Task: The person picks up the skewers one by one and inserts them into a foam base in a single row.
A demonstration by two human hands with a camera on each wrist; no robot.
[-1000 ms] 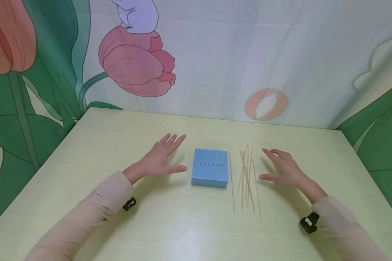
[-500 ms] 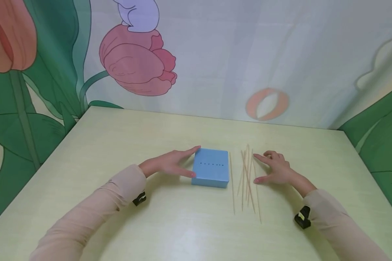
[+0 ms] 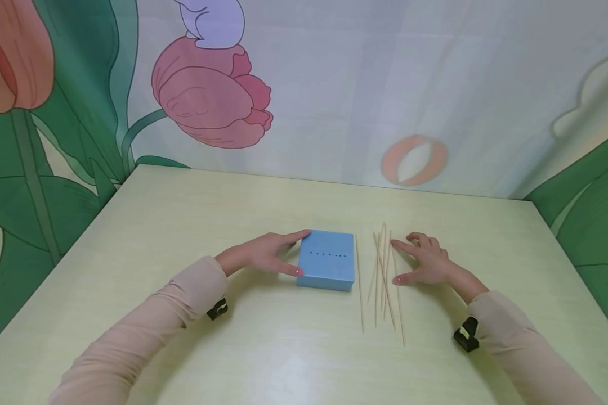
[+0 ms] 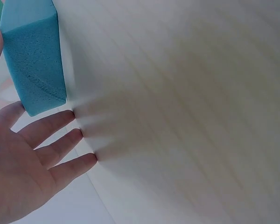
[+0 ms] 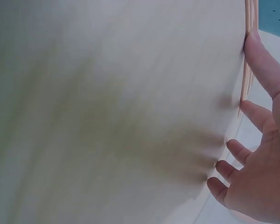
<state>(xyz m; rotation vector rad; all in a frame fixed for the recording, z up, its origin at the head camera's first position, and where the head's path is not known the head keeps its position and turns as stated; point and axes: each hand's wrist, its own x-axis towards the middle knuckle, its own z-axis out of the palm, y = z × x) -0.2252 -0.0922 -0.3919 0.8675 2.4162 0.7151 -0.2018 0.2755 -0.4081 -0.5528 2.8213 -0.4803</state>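
Note:
A square blue foam block (image 3: pixel 326 259) with a row of small holes across its top lies mid-table. My left hand (image 3: pixel 266 253) is at its left side: the thumb touches the near left corner and the index finger the far left corner. In the left wrist view the other fingers (image 4: pixel 51 130) stretch out with their tips on the table. Several thin wooden skewers (image 3: pixel 383 270) lie loosely crossed right of the block. Beside them my right hand (image 3: pixel 425 261) rests on the table, with thumb and index fingertips against the rightmost skewer (image 3: pixel 399 315); no skewer is lifted.
One skewer (image 3: pixel 359 287) lies apart from the pile, close along the block's right side. The pale wooden table (image 3: pixel 208 202) reaches back to a printed curtain (image 3: pixel 324 95) with flowers. Black wrist cameras (image 3: pixel 466 334) hang beneath the sleeves.
My left hand has moved right and now touches the block's left corners. My right hand has moved left and down to the rightmost skewer. The block stays in place.

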